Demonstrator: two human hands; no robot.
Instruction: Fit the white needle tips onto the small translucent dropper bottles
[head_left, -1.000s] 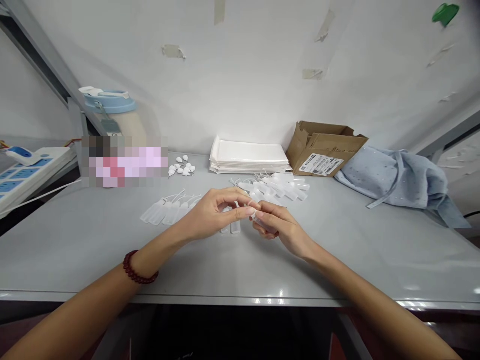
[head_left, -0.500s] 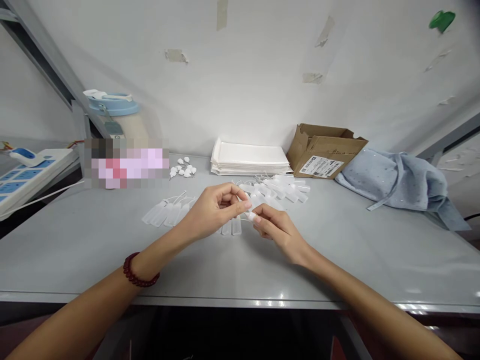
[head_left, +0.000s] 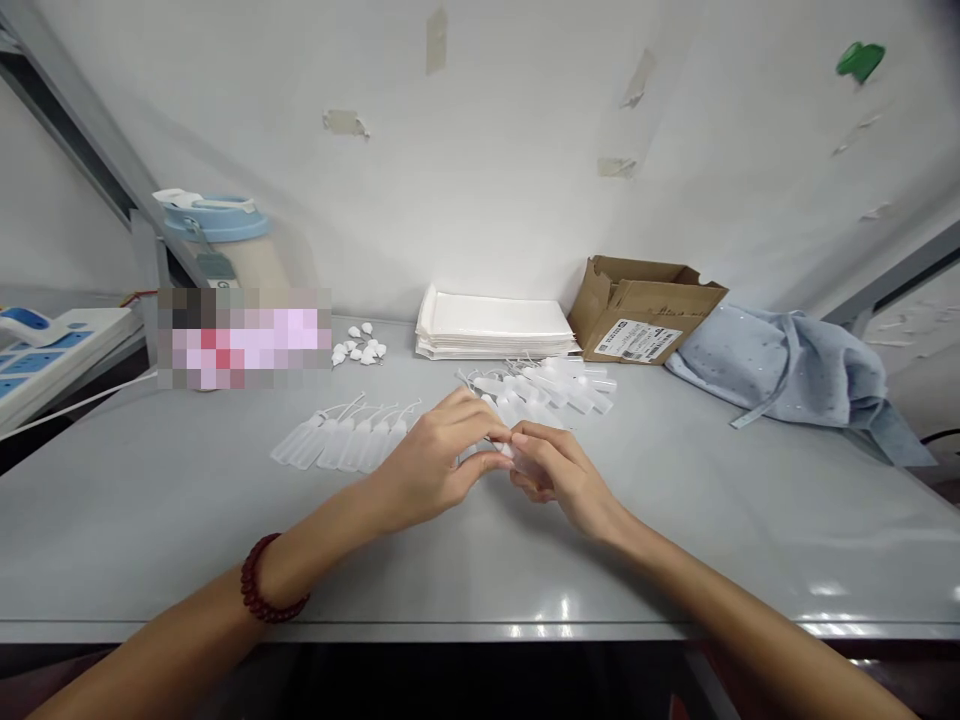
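Note:
Above the middle of the table, my left hand (head_left: 442,455) and my right hand (head_left: 570,478) meet fingertip to fingertip. Between them they pinch a small white piece (head_left: 508,452), largely covered by the fingers. Left of my left hand lies a row of translucent flat plastic tubes (head_left: 341,443) with white cords at their upper ends. Behind my hands is a looser pile of similar translucent tubes (head_left: 566,385). Farther back on the left sits a cluster of small white pointed pieces (head_left: 364,348).
A stack of white padded envelopes (head_left: 495,320) stands against the wall beside an open cardboard box (head_left: 652,310). Blue cloth (head_left: 780,370) lies on the right. At the left are a blue-lidded bottle (head_left: 225,235), a blurred pink thing (head_left: 255,340) and a power strip (head_left: 67,345).
My left hand has come down slightly, its fingertips closing onto the white piece at my right fingertips. The view has shifted a little.

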